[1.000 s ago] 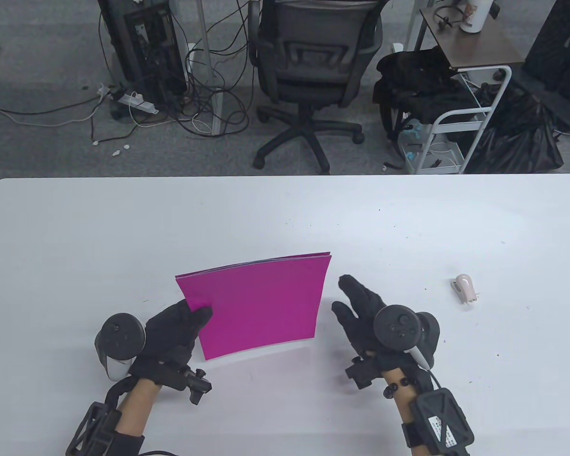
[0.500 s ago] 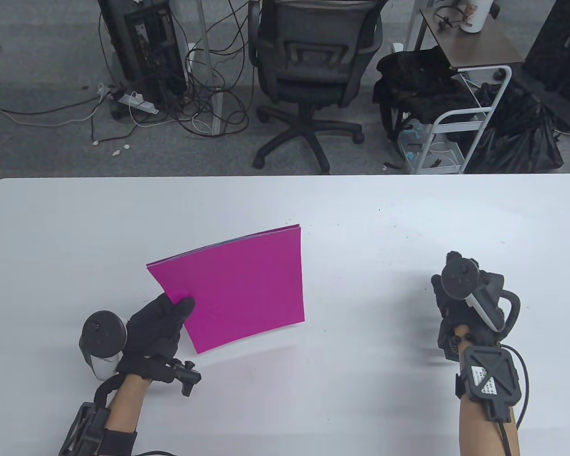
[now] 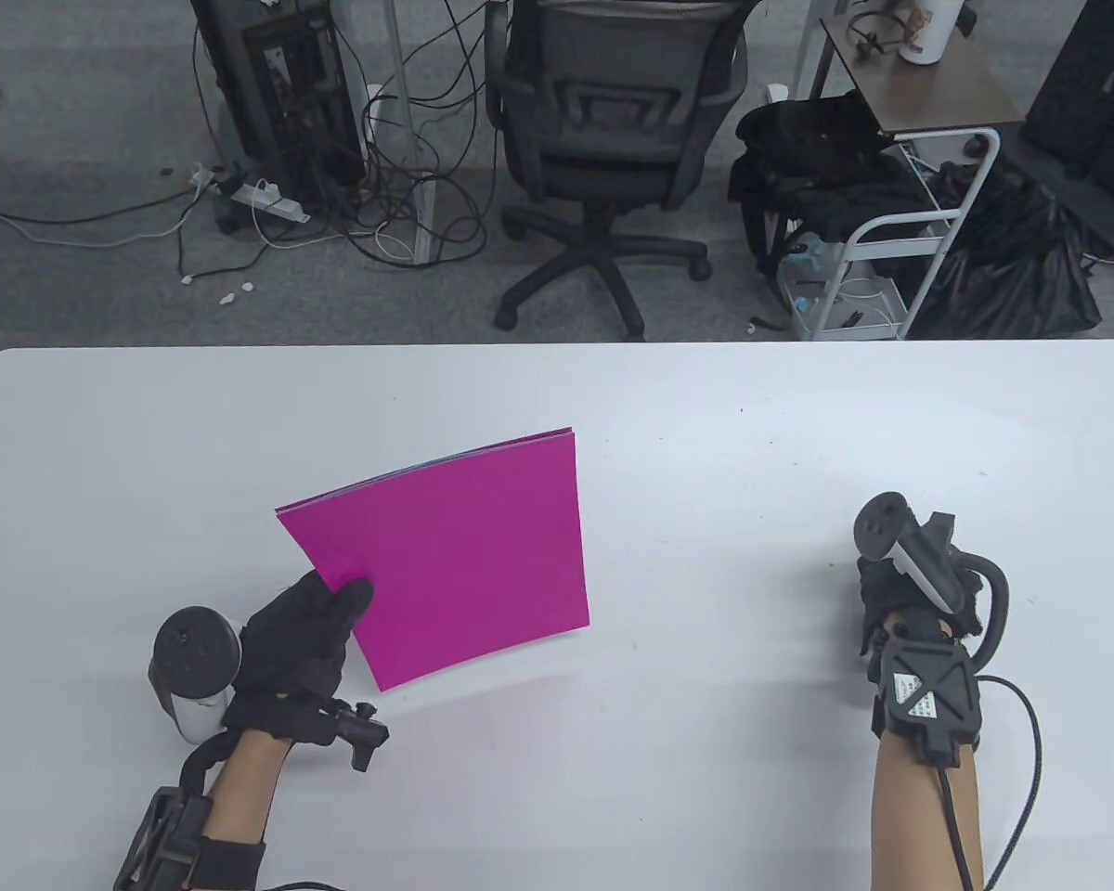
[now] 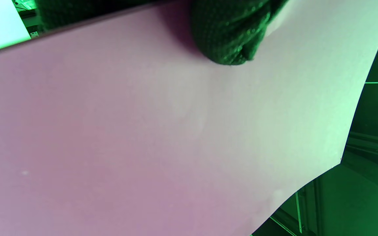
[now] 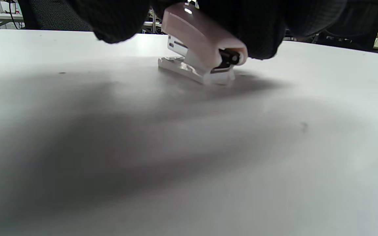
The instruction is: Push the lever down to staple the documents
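Observation:
A magenta stack of documents (image 3: 446,548) is held slightly raised over the white table (image 3: 705,418), left of centre. My left hand (image 3: 334,599) pinches its near left corner, thumb on top. In the left wrist view the sheet (image 4: 162,137) fills the frame, with a fingertip (image 4: 231,42) pressed on it. My right hand (image 3: 882,594) is at the right of the table and hides the stapler there. In the right wrist view the small pink-and-white stapler (image 5: 202,55) rests on the table, and my right hand (image 5: 192,16) grips its top from above.
The table's far edge runs across the middle of the table view. Beyond it stand an office chair (image 3: 603,121), a white cart (image 3: 900,232) with black bags, and cables on the floor. Small dark specks dot the table.
My right hand moved right from beside the documents to the stapler and closed over it. My left hand shifted the documents left and turned them slightly.

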{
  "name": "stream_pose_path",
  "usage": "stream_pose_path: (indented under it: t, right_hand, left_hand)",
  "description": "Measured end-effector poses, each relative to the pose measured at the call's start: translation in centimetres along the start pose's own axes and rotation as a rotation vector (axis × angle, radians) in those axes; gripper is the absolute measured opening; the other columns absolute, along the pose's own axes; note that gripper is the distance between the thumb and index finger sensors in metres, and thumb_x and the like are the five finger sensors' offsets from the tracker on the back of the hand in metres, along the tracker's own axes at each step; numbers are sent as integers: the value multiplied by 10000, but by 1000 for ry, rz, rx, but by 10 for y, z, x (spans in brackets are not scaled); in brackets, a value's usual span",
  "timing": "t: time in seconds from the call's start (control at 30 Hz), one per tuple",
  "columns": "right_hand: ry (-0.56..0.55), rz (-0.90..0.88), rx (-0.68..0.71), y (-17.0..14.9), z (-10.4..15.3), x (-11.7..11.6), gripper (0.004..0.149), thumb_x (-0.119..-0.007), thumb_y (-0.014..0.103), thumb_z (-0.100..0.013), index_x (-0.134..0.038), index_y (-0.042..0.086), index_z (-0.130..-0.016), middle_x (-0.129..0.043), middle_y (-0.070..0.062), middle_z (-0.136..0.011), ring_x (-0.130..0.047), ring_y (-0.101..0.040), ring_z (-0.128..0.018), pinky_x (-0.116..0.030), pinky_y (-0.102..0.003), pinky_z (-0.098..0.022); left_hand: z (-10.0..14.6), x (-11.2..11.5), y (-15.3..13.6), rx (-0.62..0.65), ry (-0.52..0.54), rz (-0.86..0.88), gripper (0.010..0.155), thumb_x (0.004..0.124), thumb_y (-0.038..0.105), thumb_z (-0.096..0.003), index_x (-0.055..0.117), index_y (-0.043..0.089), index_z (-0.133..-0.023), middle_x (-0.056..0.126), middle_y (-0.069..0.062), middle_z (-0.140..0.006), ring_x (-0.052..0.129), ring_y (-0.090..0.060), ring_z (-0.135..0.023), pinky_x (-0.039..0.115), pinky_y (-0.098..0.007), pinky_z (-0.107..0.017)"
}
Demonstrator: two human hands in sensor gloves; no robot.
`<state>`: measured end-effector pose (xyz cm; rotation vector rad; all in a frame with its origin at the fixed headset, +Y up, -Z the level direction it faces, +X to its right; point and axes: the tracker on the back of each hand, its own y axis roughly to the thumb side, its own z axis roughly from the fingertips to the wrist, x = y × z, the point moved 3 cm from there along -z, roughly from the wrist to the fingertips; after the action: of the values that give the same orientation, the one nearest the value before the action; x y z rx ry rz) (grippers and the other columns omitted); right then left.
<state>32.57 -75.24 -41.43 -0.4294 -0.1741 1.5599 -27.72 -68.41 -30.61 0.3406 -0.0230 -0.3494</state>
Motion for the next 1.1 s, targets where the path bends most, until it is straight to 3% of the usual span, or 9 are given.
stream_pose_path:
  t: [0.43,0.63,0.87,1.1]
  right_hand:
    - [-89,111,-9,4,-7,6,551,-768,271,-513,-597,135,-1018,-756,-230,-960,-892,-457,-790,-755,-592,-607]
    - [-153,90,12,5,-4,9,624,-808,276,-484,-579,52,-1019,-798,-216,-925,-937,-423,-736,-794,-561,-583]
    - [-235,23,165,31,18,27,603,-820,263,-472,-614,61,-1002,-786,-218,-932,-928,-421,-744,-783,-572,-591]
    - [-310,-116,398,88,59,51,581,-828,247,-460,-648,110,-996,-761,-222,-951,-904,-430,-771,-764,-584,-613]
  left_hand:
    - [0,-4,0,-2,12,1,403,794,291,-536,856,194,-921,1032,-66,-843,1078,-292,-691,924,-526,-508]
    - [0,-6,-1,-9,20,0,403,794,292,-535,856,193,-921,1032,-64,-843,1078,-290,-692,924,-525,-509]
    - [0,-10,-3,-20,28,2,403,794,292,-536,857,192,-921,1032,-66,-842,1078,-291,-692,925,-525,-507]
    - [-2,-13,-9,-40,32,2,403,795,290,-536,858,186,-920,1033,-69,-839,1080,-292,-687,924,-527,-506]
